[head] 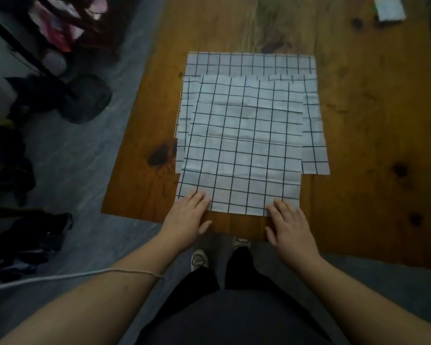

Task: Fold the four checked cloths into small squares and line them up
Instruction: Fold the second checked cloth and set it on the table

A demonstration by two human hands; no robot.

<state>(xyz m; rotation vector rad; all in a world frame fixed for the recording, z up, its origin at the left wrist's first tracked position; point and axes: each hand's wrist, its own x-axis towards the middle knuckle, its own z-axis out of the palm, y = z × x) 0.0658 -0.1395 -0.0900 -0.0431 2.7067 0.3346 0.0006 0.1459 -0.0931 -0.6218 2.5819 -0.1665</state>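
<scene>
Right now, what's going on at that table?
A person stands at the wooden table with a pile of overlapping checked cloths spread flat, none folded yet. The left hand and right hand rest palm-down on the top cloth's near corners, at the table's near edge. A small pale square sits at the far right.

Wooden table [358,120] with dark knots, bearing a heap of checked cloths [239,145].

Cloths spread flat and overlapping at the table's near left part, topmost one reaching almost to the near edge. Far right of the heap, well apart, a small pale square pad [389,8] near the table's far edge.
</scene>
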